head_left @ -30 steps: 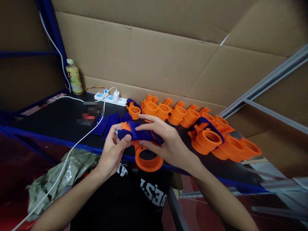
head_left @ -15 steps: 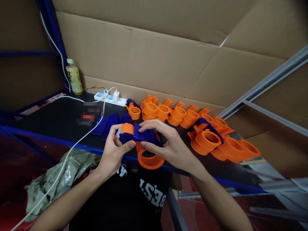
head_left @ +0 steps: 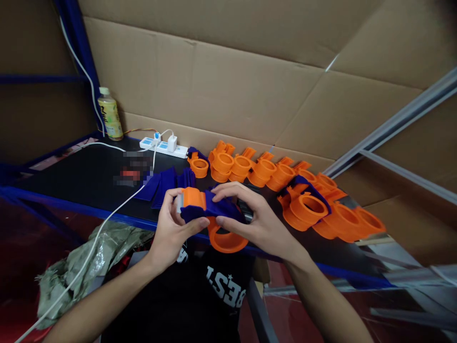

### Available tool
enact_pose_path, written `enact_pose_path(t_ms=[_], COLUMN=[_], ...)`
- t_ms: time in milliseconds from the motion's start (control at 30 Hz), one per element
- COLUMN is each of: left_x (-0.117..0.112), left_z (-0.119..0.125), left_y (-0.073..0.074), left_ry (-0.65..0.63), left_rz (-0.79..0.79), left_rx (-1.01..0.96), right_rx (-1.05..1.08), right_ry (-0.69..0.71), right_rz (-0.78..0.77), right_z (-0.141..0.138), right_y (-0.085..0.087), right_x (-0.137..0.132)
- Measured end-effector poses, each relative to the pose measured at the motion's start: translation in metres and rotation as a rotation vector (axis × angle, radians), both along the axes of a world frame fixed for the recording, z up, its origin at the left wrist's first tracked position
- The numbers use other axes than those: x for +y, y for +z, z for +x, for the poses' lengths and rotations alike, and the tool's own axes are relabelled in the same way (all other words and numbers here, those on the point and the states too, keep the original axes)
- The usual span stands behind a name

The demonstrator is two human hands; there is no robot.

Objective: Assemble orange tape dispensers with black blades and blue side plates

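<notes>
Both hands grip one orange and blue tape dispenser (head_left: 228, 242) just above the table's front edge. My left hand (head_left: 171, 231) is closed around its left end, where a clear or metal strip borders the orange part; the thumb presses on the blue side piece. My right hand (head_left: 253, 216) is closed over the blue body, with fingers on top and the thumb on the near side. The orange ring hangs below, between the hands. Behind my left hand lie several flat blue pieces (head_left: 166, 185). To the right stands another orange dispenser (head_left: 303, 209) with a blue part fitted.
Several orange dispenser bodies (head_left: 262, 171) stand in a row along the cardboard wall (head_left: 228, 81). A white power strip (head_left: 178, 151) and a bottle (head_left: 110, 114) are at the back left. A white cable (head_left: 107, 219) crosses the table's front edge. A crumpled sack (head_left: 103, 257) lies below.
Both hands have shifted slightly right with the dispenser, which is tilted a little so that more of its orange top shows. My right hand sits slightly lower.
</notes>
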State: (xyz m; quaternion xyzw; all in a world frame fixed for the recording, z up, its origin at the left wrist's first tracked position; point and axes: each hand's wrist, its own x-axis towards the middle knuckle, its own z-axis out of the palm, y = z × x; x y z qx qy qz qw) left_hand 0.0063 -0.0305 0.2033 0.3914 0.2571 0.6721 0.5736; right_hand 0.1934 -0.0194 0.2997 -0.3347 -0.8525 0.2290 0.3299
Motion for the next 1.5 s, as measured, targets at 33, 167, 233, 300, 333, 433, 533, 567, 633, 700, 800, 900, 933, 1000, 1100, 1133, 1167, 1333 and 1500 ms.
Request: enact_pose_path(t_ms=[33, 167, 233, 300, 333, 433, 533, 567, 633, 700, 800, 900, 933, 1000, 1100, 1133, 1167, 1333, 1500], left_x=[0.000, -0.004, -0.007, -0.010, -0.011, -0.012, -0.010, -0.009, -0.007, -0.005, -0.004, -0.003, -0.003, -0.003, -0.002, -0.002, -0.001, 0.002, -0.001], left_z=[0.000, -0.004, -0.005, -0.006, -0.006, -0.006, -0.008, -0.010, -0.013, -0.016, -0.019, -0.019, -0.018, -0.017, -0.015, -0.015, -0.014, -0.016, -0.018], left_y=[0.000, 0.003, 0.007, 0.011, 0.013, 0.015, 0.015, 0.015, 0.014, 0.014, 0.013, 0.012, 0.012, 0.011, 0.009, 0.008, 0.007, 0.003, 0.003], left_ry=[0.000, 0.036, 0.040, 0.057, 0.058, 0.029, -0.018, -0.026, -0.038, -0.035, 0.013, 0.060, 0.066, 0.073, 0.114, 0.133, 0.156, 0.175, 0.100], left_rz=[0.008, 0.070, 0.142, 0.215, 0.245, 0.321, 0.392, 0.416, 0.467, 0.531, 0.641, 0.680, 0.684, 0.707, 0.763, 0.780, 0.794, 0.851, 0.840], left_rx=[0.022, 0.128, 0.185, 0.228, 0.242, 0.258, 0.264, 0.270, 0.292, 0.327, 0.364, 0.363, 0.362, 0.367, 0.378, 0.389, 0.400, 0.436, 0.425], right_rx=[0.005, 0.056, 0.154, 0.303, 0.375, 0.516, 0.578, 0.583, 0.571, 0.543, 0.494, 0.414, 0.376, 0.297, 0.220, 0.213, 0.215, 0.265, 0.327], right_ry=[-0.001, 0.038, 0.077, 0.085, 0.073, 0.006, -0.016, -0.018, -0.024, -0.036, -0.045, -0.036, -0.030, -0.025, -0.041, -0.046, -0.047, -0.024, -0.048], right_rz=[-0.013, -0.113, -0.190, -0.288, -0.341, -0.468, -0.504, -0.505, -0.499, -0.472, -0.415, -0.374, -0.354, -0.305, -0.234, -0.219, -0.209, -0.191, -0.212], right_z=[0.001, 0.004, 0.004, 0.003, 0.002, -0.002, -0.004, -0.004, -0.003, -0.001, 0.004, 0.009, 0.010, 0.012, 0.012, 0.012, 0.013, 0.014, 0.010], right_y=[0.000, -0.005, -0.011, -0.018, -0.022, -0.030, -0.032, -0.031, -0.029, -0.025, -0.020, -0.016, -0.014, -0.012, -0.009, -0.008, -0.007, -0.007, -0.012], right_x=[-0.001, -0.002, -0.001, 0.002, 0.003, 0.005, 0.002, 0.000, -0.003, -0.006, -0.007, -0.008, -0.008, -0.009, -0.012, -0.013, -0.015, -0.020, -0.022])
